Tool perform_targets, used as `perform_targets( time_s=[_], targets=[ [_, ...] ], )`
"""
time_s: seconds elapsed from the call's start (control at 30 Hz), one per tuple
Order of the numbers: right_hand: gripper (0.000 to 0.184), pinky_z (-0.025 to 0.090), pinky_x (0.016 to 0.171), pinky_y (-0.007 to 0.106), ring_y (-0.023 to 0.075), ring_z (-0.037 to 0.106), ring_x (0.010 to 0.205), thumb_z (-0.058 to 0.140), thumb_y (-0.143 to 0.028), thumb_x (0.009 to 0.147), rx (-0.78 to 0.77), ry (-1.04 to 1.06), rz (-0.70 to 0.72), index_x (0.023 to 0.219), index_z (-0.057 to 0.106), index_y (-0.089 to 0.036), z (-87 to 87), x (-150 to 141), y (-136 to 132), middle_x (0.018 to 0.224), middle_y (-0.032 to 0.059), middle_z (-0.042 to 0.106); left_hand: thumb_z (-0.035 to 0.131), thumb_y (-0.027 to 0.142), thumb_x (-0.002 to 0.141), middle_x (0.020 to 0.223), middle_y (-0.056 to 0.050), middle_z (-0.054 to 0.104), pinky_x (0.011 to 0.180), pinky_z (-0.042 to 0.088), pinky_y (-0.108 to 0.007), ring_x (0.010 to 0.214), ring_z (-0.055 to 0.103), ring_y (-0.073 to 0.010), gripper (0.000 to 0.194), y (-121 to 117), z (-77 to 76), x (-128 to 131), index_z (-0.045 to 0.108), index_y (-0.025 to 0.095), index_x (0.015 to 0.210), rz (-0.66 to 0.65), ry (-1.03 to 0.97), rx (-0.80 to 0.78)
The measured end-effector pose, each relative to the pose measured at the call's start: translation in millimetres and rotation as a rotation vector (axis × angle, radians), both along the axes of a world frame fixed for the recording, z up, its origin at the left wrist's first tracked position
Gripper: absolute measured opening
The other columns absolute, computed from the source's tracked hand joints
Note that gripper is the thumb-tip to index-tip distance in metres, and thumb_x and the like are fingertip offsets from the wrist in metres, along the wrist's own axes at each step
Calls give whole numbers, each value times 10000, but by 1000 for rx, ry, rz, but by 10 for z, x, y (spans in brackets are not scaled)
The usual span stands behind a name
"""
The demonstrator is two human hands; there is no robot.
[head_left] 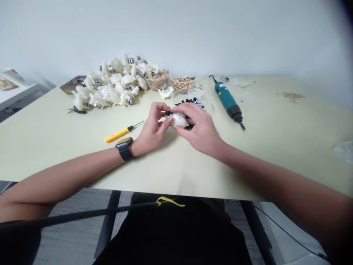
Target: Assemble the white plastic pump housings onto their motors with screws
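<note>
Between my hands, just above the table, is a white plastic shell part (179, 120) with a rounded, glossy body. My left hand (154, 127) grips its left side, thumb on the white surface, fingers bent around a small black piece (168, 113). From the right, my right hand (201, 127) closes on the same part, fingers over the top and thumb below. Something dark shows under the right fingers, too covered to name. Behind the hands stands a clear shallow tub (176, 96) with small black and metallic pieces (193, 101).
White plastic parts with metal inserts (116, 82) are heaped at the back left, beside pliers (77, 110). Two tubs of small brown pieces (158, 81) stand behind. A yellow screwdriver (118, 134) lies left, a teal electric screwdriver (228, 102) right. A dark strap (96, 213) crosses below the table edge.
</note>
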State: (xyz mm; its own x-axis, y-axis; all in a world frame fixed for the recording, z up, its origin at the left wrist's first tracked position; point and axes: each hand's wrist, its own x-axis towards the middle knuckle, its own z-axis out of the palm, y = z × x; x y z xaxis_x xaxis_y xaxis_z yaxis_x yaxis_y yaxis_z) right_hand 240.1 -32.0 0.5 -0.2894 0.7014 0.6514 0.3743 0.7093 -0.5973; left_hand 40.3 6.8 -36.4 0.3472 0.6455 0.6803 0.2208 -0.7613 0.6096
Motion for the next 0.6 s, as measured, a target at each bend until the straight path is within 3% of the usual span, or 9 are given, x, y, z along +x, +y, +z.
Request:
perform_targets(
  time_s=[0.37, 0.6],
  targets=[
    [335, 541, 1117, 484, 264, 674, 1237, 696, -140, 938, -15, 1, -29, 1253, 733, -249, -10, -39, 51, 1304, 88, 716, 598, 652, 1037, 1225, -69, 503, 616, 637, -241, 931, 645, -153, 434, 62, 62, 20, 378, 322, 1211, -103, -54, -200],
    [345, 532, 1134, 464, 251, 681, 1221, 710, -135, 929, -5, 17, -4, 1263, 739, -215, -18, -27, 87, 1291, 97, 720, 628, 650, 1027, 1228, -68, 545, 626, 645, -227, 922, 657, -142, 456, 90, 68, 11, 381, 309, 1201, -83, -54, -189]
  ],
)
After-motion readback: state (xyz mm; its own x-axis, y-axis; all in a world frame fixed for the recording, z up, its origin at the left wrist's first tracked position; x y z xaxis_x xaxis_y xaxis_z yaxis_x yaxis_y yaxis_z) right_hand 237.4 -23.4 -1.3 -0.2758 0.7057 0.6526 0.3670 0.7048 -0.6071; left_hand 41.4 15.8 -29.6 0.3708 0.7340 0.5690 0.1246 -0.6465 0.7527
